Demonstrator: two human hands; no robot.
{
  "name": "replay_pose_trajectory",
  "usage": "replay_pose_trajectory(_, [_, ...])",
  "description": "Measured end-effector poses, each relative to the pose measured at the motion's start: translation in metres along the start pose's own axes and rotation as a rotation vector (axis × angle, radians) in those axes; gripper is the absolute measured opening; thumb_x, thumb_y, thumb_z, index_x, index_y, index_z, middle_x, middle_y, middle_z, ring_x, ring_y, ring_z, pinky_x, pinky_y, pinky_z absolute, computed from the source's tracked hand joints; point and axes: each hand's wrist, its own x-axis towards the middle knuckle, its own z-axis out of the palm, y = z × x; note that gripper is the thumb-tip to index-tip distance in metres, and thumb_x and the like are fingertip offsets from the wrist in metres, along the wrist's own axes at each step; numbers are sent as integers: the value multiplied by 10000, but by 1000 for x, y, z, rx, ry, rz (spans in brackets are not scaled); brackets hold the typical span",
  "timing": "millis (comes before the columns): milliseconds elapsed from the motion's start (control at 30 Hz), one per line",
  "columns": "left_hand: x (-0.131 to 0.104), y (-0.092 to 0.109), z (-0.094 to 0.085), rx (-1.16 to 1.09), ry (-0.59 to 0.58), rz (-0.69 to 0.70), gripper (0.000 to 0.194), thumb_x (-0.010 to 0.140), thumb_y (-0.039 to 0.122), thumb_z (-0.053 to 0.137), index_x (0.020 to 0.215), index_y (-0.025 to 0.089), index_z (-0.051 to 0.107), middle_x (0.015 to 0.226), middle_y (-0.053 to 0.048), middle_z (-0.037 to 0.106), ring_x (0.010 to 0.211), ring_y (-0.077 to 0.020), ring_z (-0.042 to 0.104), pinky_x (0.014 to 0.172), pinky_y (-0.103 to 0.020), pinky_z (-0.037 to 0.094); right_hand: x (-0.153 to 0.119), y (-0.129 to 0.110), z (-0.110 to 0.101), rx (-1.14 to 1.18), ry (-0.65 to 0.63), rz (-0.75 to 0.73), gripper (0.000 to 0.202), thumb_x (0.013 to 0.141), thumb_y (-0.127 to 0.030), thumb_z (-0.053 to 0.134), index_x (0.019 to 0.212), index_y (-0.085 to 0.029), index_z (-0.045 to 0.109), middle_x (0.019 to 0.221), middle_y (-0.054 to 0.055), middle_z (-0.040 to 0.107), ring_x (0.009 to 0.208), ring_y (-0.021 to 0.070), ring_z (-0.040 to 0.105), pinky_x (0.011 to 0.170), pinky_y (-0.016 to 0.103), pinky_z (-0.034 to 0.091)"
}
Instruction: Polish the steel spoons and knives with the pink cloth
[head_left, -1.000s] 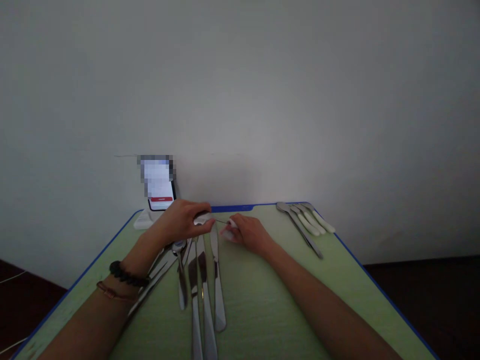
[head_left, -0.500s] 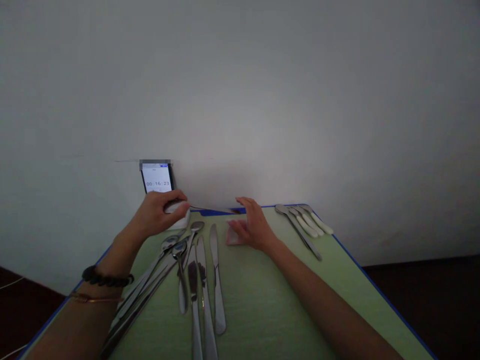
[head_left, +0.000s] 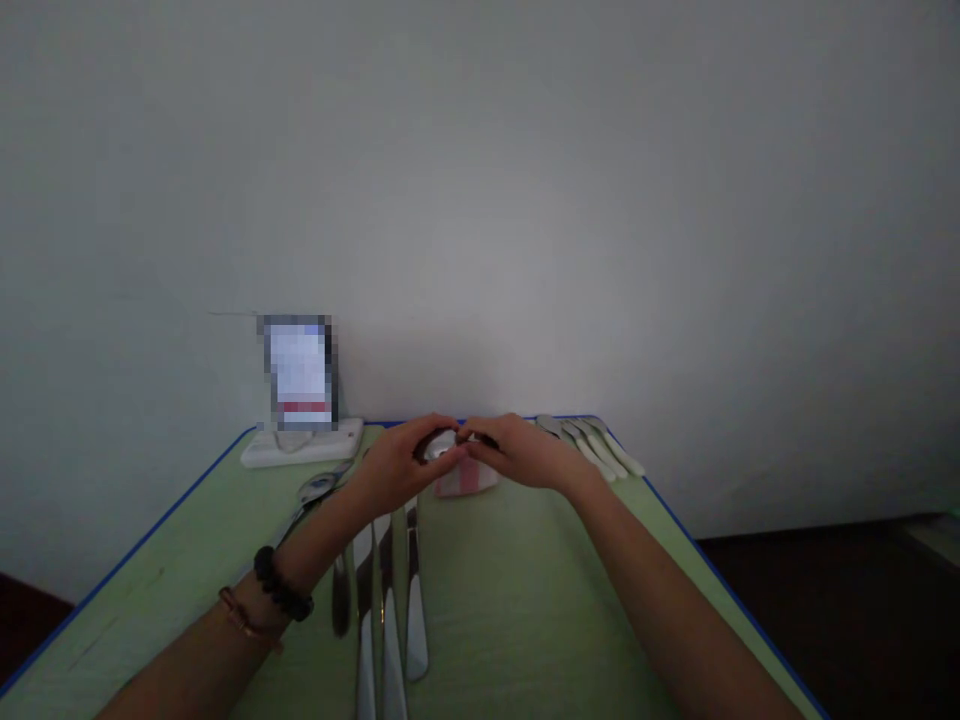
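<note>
My left hand (head_left: 405,460) is closed around a shiny metal spoon (head_left: 439,446), whose bowl shows between thumb and fingers. My right hand (head_left: 532,455) meets it fingertip to fingertip, curled at the spoon's other side; most of the handle is hidden. Just below both hands is a small pink-and-white striped thing (head_left: 466,480), perhaps a folded cloth. Several table knives (head_left: 417,610) lie side by side below my left hand. More metal spoons (head_left: 318,487) lie beyond my left forearm, partly covered by it.
At the back left a phone (head_left: 301,375) leans upright on a white power strip-like base (head_left: 262,450). Cutlery with pale handles (head_left: 604,450) lies at the back right. The green table (head_left: 525,620) has a blue edge and meets a grey wall (head_left: 480,200).
My left hand has moved right from near the phone, bringing the spoon to the middle. My right hand has lifted off the pink-and-white thing and closed at the spoon.
</note>
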Motion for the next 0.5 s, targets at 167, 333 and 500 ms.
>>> replay_pose_trajectory(167, [-2,-14,14,-10,-110,-96,434,885,428,437,1229,168,479,819,-23,670,654,-153,609,627,-270,480,-10,32,-19,-134,42,209,275,914,-273,420,931,-145,663,816,49,676,700,127,560,653,217,365])
replay_pose_trajectory(333, [-3,-26,28,156,-17,46,269,864,304,472,1055,154,587,1068,-93,644,1036,-230,556,946,-394,426,-27,69,-35,-392,212,658,330,919,-261,389,914,-139,695,909,106,706,809,163,618,727,230,384])
replay_pose_trajectory(500, [-9,-30,39,249,-123,122,350,858,278,483,1187,181,550,1303,-100,527,1209,-240,459,1038,-413,360,-37,81,-37,-442,56,848,279,866,-214,456,952,-131,708,964,128,705,860,186,641,703,228,410])
